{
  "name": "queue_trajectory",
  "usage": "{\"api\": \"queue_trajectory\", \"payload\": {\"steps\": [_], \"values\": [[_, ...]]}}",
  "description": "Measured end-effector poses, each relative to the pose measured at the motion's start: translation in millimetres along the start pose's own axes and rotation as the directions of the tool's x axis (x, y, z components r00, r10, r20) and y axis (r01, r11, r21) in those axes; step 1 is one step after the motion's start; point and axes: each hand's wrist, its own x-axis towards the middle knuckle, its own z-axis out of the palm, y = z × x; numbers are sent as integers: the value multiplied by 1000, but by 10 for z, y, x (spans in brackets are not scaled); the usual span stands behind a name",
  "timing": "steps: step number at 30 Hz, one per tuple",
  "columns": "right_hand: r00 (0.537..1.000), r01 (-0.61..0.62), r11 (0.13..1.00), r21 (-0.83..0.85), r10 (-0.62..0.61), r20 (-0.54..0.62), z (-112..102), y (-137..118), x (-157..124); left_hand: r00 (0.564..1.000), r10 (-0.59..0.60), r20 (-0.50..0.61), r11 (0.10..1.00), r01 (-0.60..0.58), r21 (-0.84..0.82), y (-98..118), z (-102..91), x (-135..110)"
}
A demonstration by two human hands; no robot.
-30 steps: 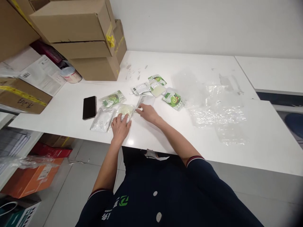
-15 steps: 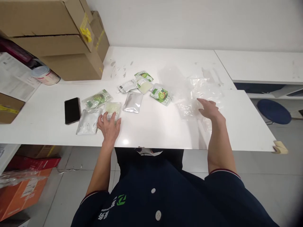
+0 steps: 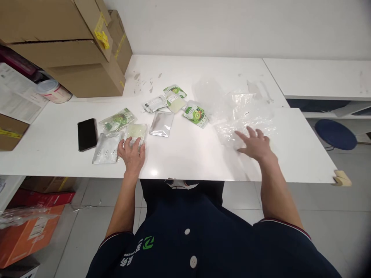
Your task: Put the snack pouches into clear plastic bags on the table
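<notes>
My left hand (image 3: 131, 153) rests with fingers apart on the near end of a pale green clear packet (image 3: 136, 131). Beside it lie a silvery white pouch (image 3: 106, 148) and a clear pouch with green fruit print (image 3: 118, 120). On the right, my right hand (image 3: 255, 144) is spread over crumpled clear plastic bags (image 3: 246, 112); whether it touches them I cannot tell. Between the hands are a plain silver pouch (image 3: 161, 124) and a green kiwi-print pouch (image 3: 196, 114). Behind them, a white pouch (image 3: 155, 104), a pale green packet (image 3: 175, 102) and another printed pouch (image 3: 175, 91) overlap.
A black phone (image 3: 87, 134) lies left of the pouches on the white table (image 3: 185, 158). Cardboard boxes (image 3: 87, 77) and a lidded tin (image 3: 54, 91) stand at the back left. A beige corner guard (image 3: 342, 178) sits at the table's right corner, near a blue stool (image 3: 335, 134).
My right hand has shifted slightly nearer to me, and its fingers have spread wider. The near part of the clear bags has changed shape. My left hand stays on the packet.
</notes>
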Motion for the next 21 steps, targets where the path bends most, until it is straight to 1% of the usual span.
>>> {"api": "queue_trajectory", "payload": {"steps": [1,3,5,6,7,8,9,10,11,12,13,14,15,16,17,18,19,21], "values": [[999,7,1000,-9,-7,-32,23,-63,-24,1000,-2,3,1000,2,4,0,-5,1],[989,16,1000,16,-13,-147,-5,-162,-67,1000,-12,3,1000,12,9,0,-19,3],[953,21,995,97,9,-303,-165,-209,-135,1000,-22,-7,1000,22,10,24,-42,8],[923,27,986,163,37,-382,-289,-223,-182,1000,-20,-19,1000,20,0,57,-59,10],[881,47,969,242,74,-466,-429,-242,-237,999,-17,-38,1000,16,-21,110,-83,8],[827,78,940,332,125,-548,-573,-274,-295,998,-10,-59,998,7,-58,189,-115,1],[759,125,898,421,187,-624,-712,-325,-350,997,-1,-76,993,-8,-119,292,-156,-15],[697,189,848,496,240,-676,-835,-397,-397,996,7,-83,979,-24,-203,419,-207,-40],[651,255,793,553,282,-705,-936,-490,-432,998,20,-67,951,-40,-306,564,-267,-76],[622,319,741,590,306,-720,-1015,-599,-453,999,31,-35,900,-43,-434,719,-335,-122],[610,371,699,612,313,-728,-1071,-717,-458,998,48,42,829,-17,-558,874,-406,-176],[603,408,669,622,313,-733,-1108,-840,-451,988,72,137,751,37,-659,1021,-476,-234],[595,434,652,621,310,-741,-1133,-960,-437,968,105,229,674,101,-732,1150,-538,-293],[586,454,647,613,301,-752,-1149,-1075,-419,945,136,299,617,155,-771,1253,-587,-348],[576,474,644,601,290,-765,-1162,-1183,-402,929,142,342,586,200,-785,1326,-619,-394],[571,492,638,592,277,-773,-1176,-1284,-391,924,131,360,578,224,-785,1364,-635,-426],[576,512,622,593,263,-774,-1193,-1379,-385,928,107,356,591,229,-773,1366,-635,-436],[609,555,547,627,246,-754,-1241,-1558,-380,952,43,304,662,200,-723,1260,-619,-373]]}}
